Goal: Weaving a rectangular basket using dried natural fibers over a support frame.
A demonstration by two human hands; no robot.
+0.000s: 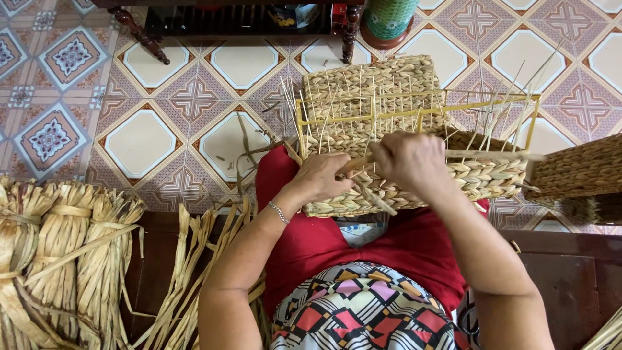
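- Hands are busy on a half-made woven basket [414, 175] that rests on the person's lap, on red cloth [337, 240].
- The left hand [319, 178] lies on the near side of the basket with its fingers curled around a flat straw strand [355, 164] — it is closed on that strand.
- The right hand [411, 159] sits just beside the left one, on top of the basket. Its fingers are bent and pinch the same strand where it goes in between the thin upright sticks.
- A yellow wire frame [414, 111] stands up from the basket, and pale thin sticks poke up all along it.
- The woven part of the basket is light brown and reaches from the far side down to the near wall by the hands.
- A silver bracelet [279, 212] is on the left wrist.
- Bundles of dried straw [61, 259] lie well apart from the hands, at the left, and loose straw strips [188, 272] lie next to them.
- Another woven basket [580, 172] sits at the right edge — only part of it shows.
- The floor [142, 139] has patterned tiles.
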